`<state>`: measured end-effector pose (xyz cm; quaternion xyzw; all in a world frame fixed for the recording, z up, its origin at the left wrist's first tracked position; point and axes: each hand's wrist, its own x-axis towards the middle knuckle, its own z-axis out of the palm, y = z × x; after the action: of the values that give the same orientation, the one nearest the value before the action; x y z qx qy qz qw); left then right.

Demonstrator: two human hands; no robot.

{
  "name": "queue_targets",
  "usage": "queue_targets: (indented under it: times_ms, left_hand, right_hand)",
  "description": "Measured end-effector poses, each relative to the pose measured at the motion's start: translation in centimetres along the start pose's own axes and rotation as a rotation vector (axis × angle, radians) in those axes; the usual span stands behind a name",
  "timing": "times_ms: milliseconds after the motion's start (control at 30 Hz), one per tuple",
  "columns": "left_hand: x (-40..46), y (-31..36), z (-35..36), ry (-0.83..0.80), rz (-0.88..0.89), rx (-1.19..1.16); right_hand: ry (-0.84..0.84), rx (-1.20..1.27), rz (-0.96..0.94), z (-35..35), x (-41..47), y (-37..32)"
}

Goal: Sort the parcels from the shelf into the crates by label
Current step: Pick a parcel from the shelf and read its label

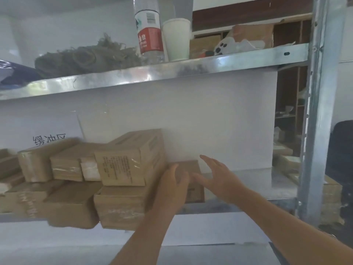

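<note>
Galvanised steel shelving [248, 176] fills the view, its lower deck bare toward the right and backed by a white panel; nearest the camera two bare forearms reach up from the bottom edge toward a small brown parcel [188, 169] lying flat on that deck; the left hand [172, 185] rests on the parcel's near left part, fingers laid over its top, though blur hides whether they truly clasp it; the right hand [219, 177] hovers just beside the parcel's right end with fingers spread wide and straight, holding nothing; left of the hands, touching the small parcel, stands a stack of cardboard parcels [80, 180], the uppermost printed box [129, 159] sitting a little askew on a larger carton; further left more taped boxes lie in two layers, blurred; behind them a white sheet with dark characters [48, 140] leans on the back panel; on the upper shelf stand a clear water bottle [149, 33] with a red label and, just beside it, a white paper cup [176, 39]; left of these lies a grey-green tangle of netting [86, 56].
</note>
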<state>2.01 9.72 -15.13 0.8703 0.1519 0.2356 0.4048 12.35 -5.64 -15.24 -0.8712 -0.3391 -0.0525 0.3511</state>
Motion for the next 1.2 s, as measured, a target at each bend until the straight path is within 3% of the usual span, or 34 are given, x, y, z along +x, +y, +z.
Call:
queue_targets:
  times_ms: [133,367,767,1000,1200]
  left_hand:
    - [1.9,-0.7,1.6,-0.016,-0.168,0.031]
    - [3.0,-1.0,2.5,-0.085,-0.226,0.070]
    - [-0.4,-0.2,0.7,-0.094,0.012,-0.218]
    - [-5.6,0.8,-2.0,-0.204,0.257,-0.388]
    - [-9.3,0.6,-3.6,-0.354,0.299,-0.441]
  right_hand:
    - [-0.123,0.095,0.182,1.7,2.2,0.8]
    - [-0.072,0.187,0.206,2.0,2.1,1.3]
    - [0.224,0.142,0.223,0.1,-3.0,-0.2]
    - [0.315,0.229,0.256,-1.2,-9.5,-4.3]
    - [0.407,0.210,0.256,-2.4,-15.7,-7.1]
